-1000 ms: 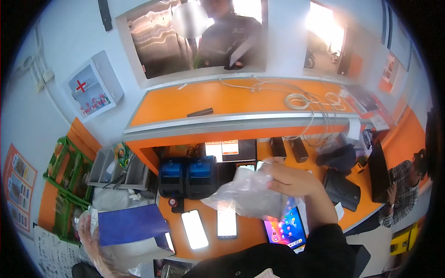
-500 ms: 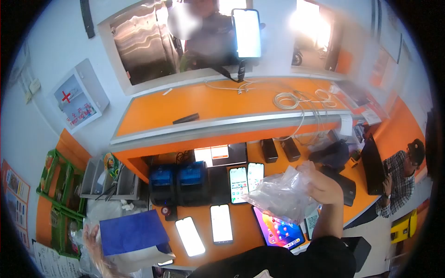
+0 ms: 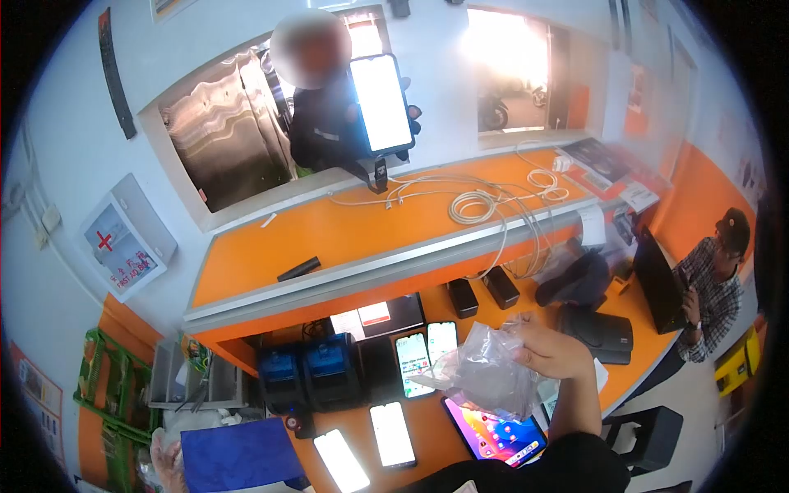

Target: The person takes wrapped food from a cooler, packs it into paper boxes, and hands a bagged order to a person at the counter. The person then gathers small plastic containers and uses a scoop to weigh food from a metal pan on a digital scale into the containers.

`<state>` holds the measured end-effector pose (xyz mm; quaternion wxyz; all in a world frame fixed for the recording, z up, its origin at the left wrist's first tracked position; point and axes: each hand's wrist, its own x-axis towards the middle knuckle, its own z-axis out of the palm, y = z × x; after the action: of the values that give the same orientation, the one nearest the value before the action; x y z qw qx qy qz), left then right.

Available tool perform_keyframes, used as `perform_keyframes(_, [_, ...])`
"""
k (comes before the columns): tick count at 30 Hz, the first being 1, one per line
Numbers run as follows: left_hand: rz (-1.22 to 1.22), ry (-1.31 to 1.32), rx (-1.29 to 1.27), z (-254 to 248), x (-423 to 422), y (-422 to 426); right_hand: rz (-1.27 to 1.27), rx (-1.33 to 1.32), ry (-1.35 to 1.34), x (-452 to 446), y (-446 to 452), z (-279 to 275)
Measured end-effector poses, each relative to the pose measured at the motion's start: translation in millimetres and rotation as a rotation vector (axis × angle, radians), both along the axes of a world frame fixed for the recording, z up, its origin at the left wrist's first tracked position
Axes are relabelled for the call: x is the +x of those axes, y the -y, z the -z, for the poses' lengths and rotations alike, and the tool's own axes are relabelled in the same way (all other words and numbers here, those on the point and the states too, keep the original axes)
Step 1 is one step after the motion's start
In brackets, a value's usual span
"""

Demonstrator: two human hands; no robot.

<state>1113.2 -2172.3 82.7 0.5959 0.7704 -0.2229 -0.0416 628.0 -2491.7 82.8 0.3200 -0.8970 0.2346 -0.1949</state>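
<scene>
Across the middle runs the big orange shelf [image 3: 279,218], and below it the orange desk [image 3: 429,421], crowded from end to end. At the window stands a person in dark clothing [image 3: 316,135], and over on the right there's a person in a checked shirt [image 3: 713,283], a hand at a black screen. Two black machines with blue tops [image 3: 333,370] sit side by side on the desk, and down at the near left lies a blue sheet [image 3: 238,456]. Here's the clear plastic bag [image 3: 493,374], crumpled and see-through, up over the desk, its lower part across the edge of the lit tablet [image 3: 497,435]. A large phone [image 3: 380,103] is held up at the window, screen glowing white. And the right hand [image 3: 555,349], fingers closed on the bag's upper edge, has it pinched tight! Two bright-screened phones [image 3: 393,434] lie left of the tablet, two more farther back, just beside the bag. Low on the left, the left hand [image 3: 168,462] is right by the blue sheet's edge; how far open it is, or whether it grips anything, I can't tell. Smallest of all, a dark stick [image 3: 298,269] on the shelf.
</scene>
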Motion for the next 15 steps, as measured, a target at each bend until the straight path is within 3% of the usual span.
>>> perform_keyframes(15, [0.036,-0.016,0.030,0.6,-10.1,6.9,0.052,-0.007,0.022,-10.5,-2.1,4.5])
